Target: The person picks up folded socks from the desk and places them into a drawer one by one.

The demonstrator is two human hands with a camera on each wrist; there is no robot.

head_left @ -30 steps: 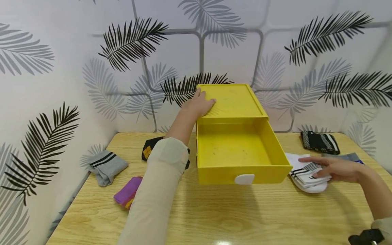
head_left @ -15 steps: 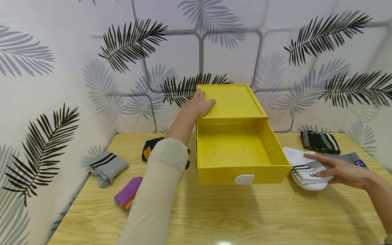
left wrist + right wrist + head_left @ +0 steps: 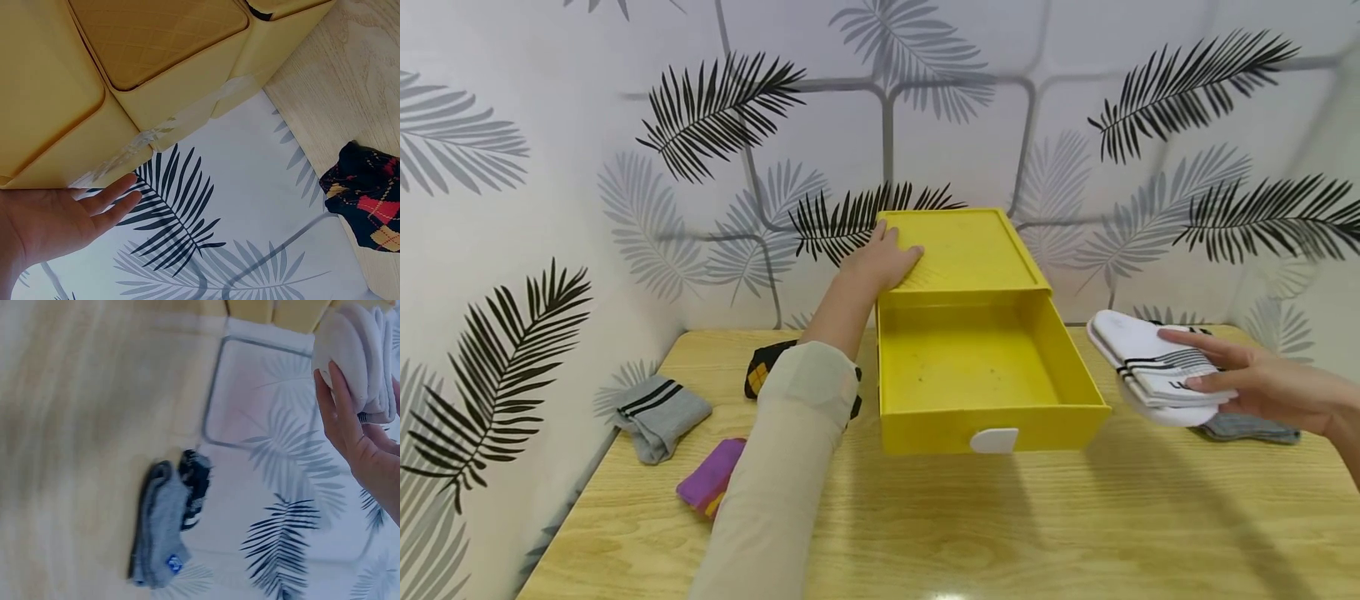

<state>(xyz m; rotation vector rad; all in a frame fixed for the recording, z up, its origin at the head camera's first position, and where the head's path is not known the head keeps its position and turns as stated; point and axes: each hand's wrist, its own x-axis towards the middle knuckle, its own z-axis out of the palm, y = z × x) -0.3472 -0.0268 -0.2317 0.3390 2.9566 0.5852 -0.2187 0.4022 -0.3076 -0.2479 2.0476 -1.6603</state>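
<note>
My right hand [image 3: 1277,382] grips a folded pair of white socks [image 3: 1157,358] with black stripes, raised above the table to the right of the yellow drawer box [image 3: 958,250]. In the right wrist view the white socks [image 3: 356,362] sit between the thumb and fingers. The box's drawer [image 3: 992,430] is pulled out toward me, bare inside, with a white tab on its front. My left hand [image 3: 880,258] rests on the box's top at its left edge, fingers extended; the left wrist view shows the hand [image 3: 69,215] against the box's side.
On the left of the wooden table [image 3: 940,517] lie folded grey socks [image 3: 662,415], purple socks [image 3: 711,479] and black argyle socks [image 3: 369,197], partly behind the left arm. Under and behind the right hand are grey-blue socks [image 3: 164,525] and black patterned socks [image 3: 195,481]. Patterned walls border the table.
My right hand has lifted the white socks off the table, up and slightly rightward, covering the black patterned socks in the head view. The left hand stays on the box.
</note>
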